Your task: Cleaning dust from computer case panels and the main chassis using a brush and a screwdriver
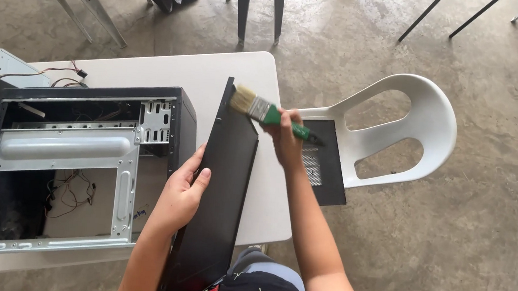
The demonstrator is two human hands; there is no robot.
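- Tabletop (227, 75): I see a white surface carrying an opened computer case (78, 168), lying on its side with its bare metal frame and loose wires exposed.
- White plastic chair (420, 133): I note it just beside the tabletop's right edge, with a second black panel (328, 169), perforated in part, lying on its seat.
- Black side panel (222, 186): it stands tilted on edge, its lower end near the person's lap and its upper end over the tabletop, just right of the case.
- Left hand (182, 195): closed around the panel's left edge, fingers wrapped over its face.
- Right hand (287, 138): gripping the green handle of a paintbrush (267, 114).
- Paintbrush: its pale bristles rest at the panel's upper right edge.
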